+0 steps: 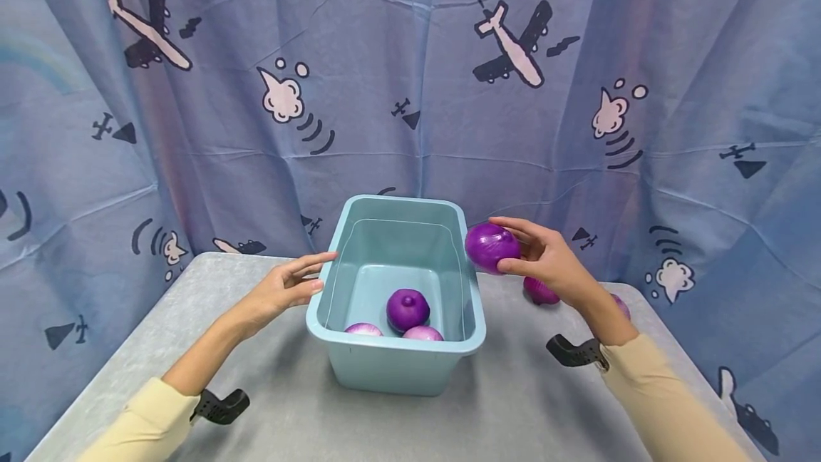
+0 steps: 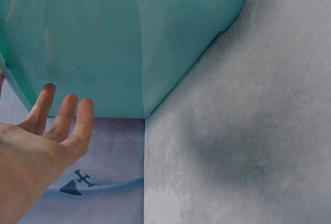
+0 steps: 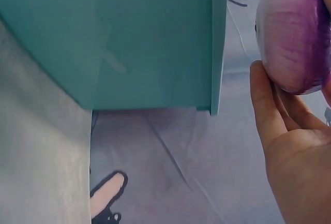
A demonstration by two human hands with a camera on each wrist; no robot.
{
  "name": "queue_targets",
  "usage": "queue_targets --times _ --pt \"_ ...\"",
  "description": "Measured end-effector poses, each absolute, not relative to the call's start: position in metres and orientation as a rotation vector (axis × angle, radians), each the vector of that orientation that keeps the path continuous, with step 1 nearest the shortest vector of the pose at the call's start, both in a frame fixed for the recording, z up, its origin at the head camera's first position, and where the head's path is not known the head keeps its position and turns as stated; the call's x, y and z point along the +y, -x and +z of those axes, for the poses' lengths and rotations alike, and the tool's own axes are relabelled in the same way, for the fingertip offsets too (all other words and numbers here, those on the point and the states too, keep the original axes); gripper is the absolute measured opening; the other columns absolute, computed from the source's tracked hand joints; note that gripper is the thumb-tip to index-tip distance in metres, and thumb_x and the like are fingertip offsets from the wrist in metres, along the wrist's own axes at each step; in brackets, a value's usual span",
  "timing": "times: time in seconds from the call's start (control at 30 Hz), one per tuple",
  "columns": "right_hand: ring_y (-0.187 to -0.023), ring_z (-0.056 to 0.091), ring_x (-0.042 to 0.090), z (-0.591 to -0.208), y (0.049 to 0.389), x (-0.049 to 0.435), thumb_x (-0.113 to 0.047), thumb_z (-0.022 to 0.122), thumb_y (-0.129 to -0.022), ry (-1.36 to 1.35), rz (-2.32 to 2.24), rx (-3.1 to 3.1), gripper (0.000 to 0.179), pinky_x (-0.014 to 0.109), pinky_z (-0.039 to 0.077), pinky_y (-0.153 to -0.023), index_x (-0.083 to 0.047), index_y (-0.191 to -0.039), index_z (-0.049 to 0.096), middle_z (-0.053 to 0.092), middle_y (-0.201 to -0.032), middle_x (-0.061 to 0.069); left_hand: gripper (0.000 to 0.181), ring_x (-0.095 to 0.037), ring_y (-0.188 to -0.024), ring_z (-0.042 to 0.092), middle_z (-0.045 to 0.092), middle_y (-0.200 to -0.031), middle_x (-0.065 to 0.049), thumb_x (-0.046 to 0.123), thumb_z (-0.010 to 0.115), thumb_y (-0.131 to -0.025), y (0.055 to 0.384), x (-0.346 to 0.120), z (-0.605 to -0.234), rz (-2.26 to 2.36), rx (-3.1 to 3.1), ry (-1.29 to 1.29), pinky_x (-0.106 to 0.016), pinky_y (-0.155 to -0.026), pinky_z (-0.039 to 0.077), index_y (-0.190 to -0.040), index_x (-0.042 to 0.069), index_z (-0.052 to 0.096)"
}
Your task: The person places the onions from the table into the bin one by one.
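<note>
My right hand (image 1: pixel 545 259) grips a purple onion (image 1: pixel 490 247) just beyond the right rim of a light blue plastic bin (image 1: pixel 394 369). The right wrist view shows the same onion (image 3: pixel 292 35) with a paler, pinkish side, held between thumb and fingers above the height of the rim. Inside the bin lie a dark purple onion (image 1: pixel 408 309) and two paler ones, partly hidden by the front wall. At the bin's left rim, my left hand (image 1: pixel 282 294) has its fingers extended; the left wrist view shows them (image 2: pixel 83 123) loosely spread beside the bin's outer wall.
Behind my right hand, another purple onion (image 1: pixel 541 291) rests on the grey table (image 1: pixel 513 405). Part of one more onion (image 1: pixel 621 305) shows past the right wrist. A blue curtain (image 1: pixel 385 91) with airplane prints hangs behind the table.
</note>
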State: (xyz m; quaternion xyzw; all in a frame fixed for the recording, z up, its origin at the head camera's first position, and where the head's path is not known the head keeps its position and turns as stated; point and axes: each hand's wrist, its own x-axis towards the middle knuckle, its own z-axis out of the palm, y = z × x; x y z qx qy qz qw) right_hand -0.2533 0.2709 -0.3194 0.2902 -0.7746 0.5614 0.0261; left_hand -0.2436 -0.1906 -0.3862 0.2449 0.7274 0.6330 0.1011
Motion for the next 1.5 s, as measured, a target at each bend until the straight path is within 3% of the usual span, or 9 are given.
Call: queue_targets --times 0.77,1.03,1.3,1.5 --pt "-0.118 0.059 0.035 -0.320 0.268 0.211 -0.004 0.081 -0.087 -0.991 1.990 -2.373 0.066 0.042 0.054 -0.092 -0.005 -0.147 0.053 0.054 -0.140 0.017 0.055 -0.031 -0.127 0.054 0.042 -0.152 -0.019 0.021 0.063 -0.102 0.244 -0.192 -0.385 1.847 2.159 -0.696 -0.048 -0.098 0.048 -0.154 0.017 0.046" --pt "-0.125 0.056 0.039 -0.320 0.268 0.214 -0.002 0.075 -0.092 -1.035 2.012 -2.303 0.056 0.042 0.051 -0.096 -0.006 -0.144 0.055 0.056 -0.141 0.018 0.055 -0.031 -0.127 0.054 0.041 -0.151 -0.020 0.021 0.064 -0.102 0.243 -0.191 -0.385 1.845 2.166 -0.692 -0.048 -0.098 0.048 -0.154 0.017 0.047" --pt "-0.113 0.066 0.034 -0.325 0.266 0.228 -0.001 0.075 -0.092 -0.916 1.903 -2.293 0.045 0.037 0.054 -0.090 0.006 -0.133 0.059 0.062 -0.128 0.025 0.055 -0.031 -0.127 0.054 0.041 -0.152 -0.020 0.021 0.064 -0.102 0.241 -0.190 -0.384 1.843 2.173 -0.682 -0.049 -0.099 0.047 -0.154 0.016 0.047" --pt "-0.112 0.067 0.032 -0.331 0.262 0.249 -0.004 0.075 -0.092 -0.825 1.868 -2.331 0.042 0.035 0.056 -0.087 0.005 -0.131 0.060 0.064 -0.126 0.022 0.056 -0.032 -0.128 0.053 0.042 -0.152 -0.019 0.022 0.064 -0.102 0.241 -0.190 -0.383 1.838 2.179 -0.677 -0.050 -0.099 0.047 -0.154 0.017 0.046"
